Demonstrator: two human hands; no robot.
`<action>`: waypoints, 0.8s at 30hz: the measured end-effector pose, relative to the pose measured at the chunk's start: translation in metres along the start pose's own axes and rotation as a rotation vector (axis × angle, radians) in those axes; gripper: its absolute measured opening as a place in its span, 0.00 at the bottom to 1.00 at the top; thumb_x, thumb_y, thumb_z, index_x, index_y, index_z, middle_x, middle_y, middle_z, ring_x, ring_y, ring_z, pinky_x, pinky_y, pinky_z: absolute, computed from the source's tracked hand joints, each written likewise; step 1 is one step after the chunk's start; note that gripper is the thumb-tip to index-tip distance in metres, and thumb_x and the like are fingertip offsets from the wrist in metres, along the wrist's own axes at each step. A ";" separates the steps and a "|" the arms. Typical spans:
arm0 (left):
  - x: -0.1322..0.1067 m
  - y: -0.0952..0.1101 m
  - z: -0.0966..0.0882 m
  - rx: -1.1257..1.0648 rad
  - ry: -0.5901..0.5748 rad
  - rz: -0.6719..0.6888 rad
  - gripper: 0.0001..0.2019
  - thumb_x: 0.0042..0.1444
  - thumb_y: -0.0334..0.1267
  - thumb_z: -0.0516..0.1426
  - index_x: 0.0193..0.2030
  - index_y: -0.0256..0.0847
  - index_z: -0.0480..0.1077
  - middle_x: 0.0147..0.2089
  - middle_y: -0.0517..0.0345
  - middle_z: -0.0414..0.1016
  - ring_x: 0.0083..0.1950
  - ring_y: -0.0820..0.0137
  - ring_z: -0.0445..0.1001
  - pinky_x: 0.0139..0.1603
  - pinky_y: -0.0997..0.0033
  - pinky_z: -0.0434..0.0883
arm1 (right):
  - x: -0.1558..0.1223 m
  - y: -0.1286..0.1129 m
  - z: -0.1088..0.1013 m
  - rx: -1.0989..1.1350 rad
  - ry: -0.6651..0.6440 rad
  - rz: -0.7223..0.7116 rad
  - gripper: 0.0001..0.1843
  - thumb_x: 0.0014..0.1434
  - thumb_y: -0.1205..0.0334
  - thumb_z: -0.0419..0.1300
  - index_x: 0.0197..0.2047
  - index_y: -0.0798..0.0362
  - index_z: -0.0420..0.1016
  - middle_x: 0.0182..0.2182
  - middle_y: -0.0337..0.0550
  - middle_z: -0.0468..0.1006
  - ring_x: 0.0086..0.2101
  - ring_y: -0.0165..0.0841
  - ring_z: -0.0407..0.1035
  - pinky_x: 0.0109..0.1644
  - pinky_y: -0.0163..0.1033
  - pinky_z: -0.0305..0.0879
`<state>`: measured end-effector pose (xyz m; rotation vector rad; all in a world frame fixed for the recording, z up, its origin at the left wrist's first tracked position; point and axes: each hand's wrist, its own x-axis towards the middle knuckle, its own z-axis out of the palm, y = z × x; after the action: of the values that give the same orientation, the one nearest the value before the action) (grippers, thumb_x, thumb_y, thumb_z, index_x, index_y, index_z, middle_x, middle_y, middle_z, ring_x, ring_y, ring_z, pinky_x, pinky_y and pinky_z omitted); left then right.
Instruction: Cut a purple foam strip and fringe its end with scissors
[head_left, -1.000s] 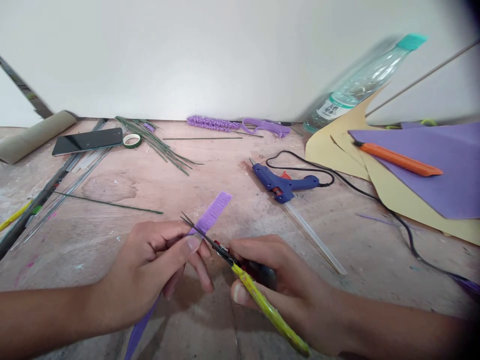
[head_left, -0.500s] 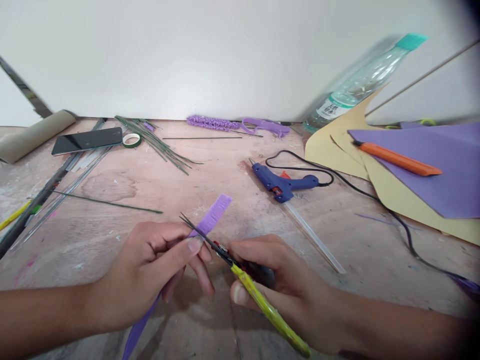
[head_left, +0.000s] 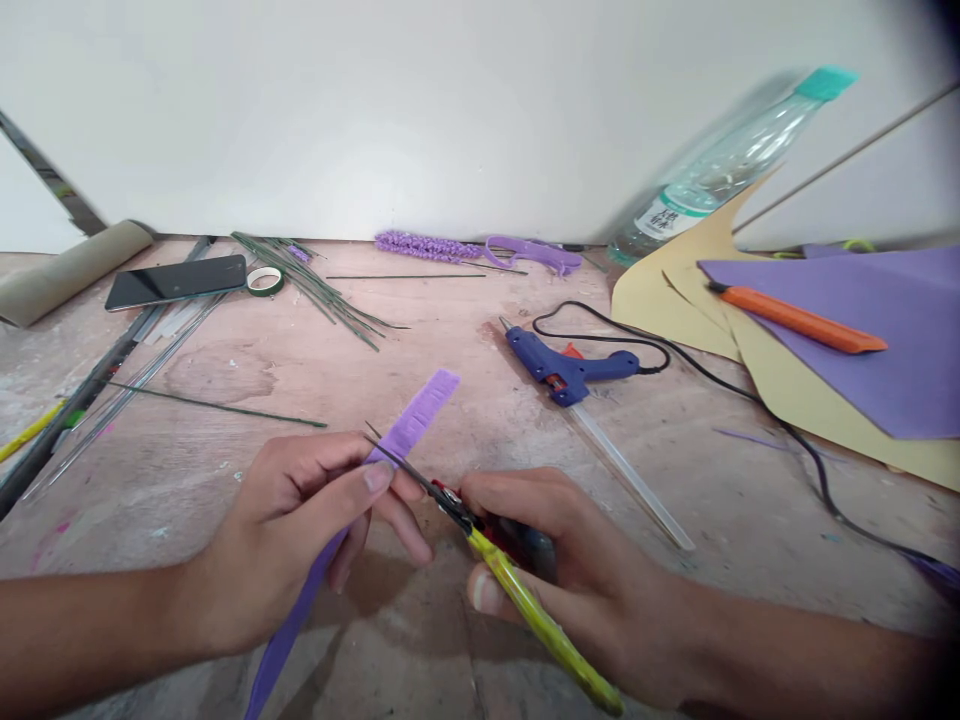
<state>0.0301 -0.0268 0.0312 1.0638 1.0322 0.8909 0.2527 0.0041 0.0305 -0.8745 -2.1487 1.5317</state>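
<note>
My left hand (head_left: 300, 535) pinches a long purple foam strip (head_left: 416, 417) between thumb and fingers; the strip's far end shows a row of short cuts, and its near end hangs below my wrist. My right hand (head_left: 547, 555) is wrapped round the yellow-green handles of small scissors (head_left: 480, 535). The thin dark blades cross the strip right beside my left fingertips.
A blue glue gun (head_left: 566, 368) with a clear glue stick and black cord lies just beyond my right hand. Green wires (head_left: 322, 295), tape roll (head_left: 265, 281) and phone (head_left: 176, 281) sit far left. Foam sheets (head_left: 847, 350), an orange cutter (head_left: 799, 320) and a bottle (head_left: 720, 170) are at right.
The strip has slid forward through my left fingers, so more of its cut end sticks out beyond the blades. Both hands stay in about the same place.
</note>
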 end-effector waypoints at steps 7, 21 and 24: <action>-0.002 -0.003 0.000 0.045 0.003 0.019 0.18 0.65 0.50 0.60 0.35 0.36 0.82 0.27 0.53 0.83 0.16 0.79 0.65 0.16 0.82 0.60 | 0.002 0.001 0.000 -0.084 0.032 -0.042 0.26 0.67 0.43 0.61 0.27 0.52 0.61 0.22 0.31 0.56 0.24 0.25 0.50 0.27 0.34 0.47; -0.001 -0.005 0.000 0.077 -0.027 -0.004 0.19 0.67 0.51 0.59 0.35 0.37 0.79 0.29 0.51 0.85 0.15 0.78 0.64 0.14 0.82 0.59 | 0.002 0.000 -0.001 0.001 0.024 -0.006 0.28 0.66 0.40 0.62 0.26 0.55 0.69 0.22 0.31 0.55 0.23 0.24 0.49 0.26 0.34 0.48; -0.001 -0.007 -0.001 0.073 -0.054 -0.014 0.20 0.68 0.51 0.58 0.34 0.37 0.79 0.30 0.49 0.86 0.15 0.79 0.65 0.14 0.83 0.59 | 0.001 -0.001 -0.001 0.033 -0.017 0.020 0.25 0.66 0.41 0.63 0.32 0.56 0.76 0.23 0.31 0.58 0.24 0.25 0.50 0.27 0.34 0.48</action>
<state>0.0294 -0.0296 0.0250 1.1340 1.0326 0.8142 0.2520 0.0054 0.0322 -0.8780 -2.1259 1.5853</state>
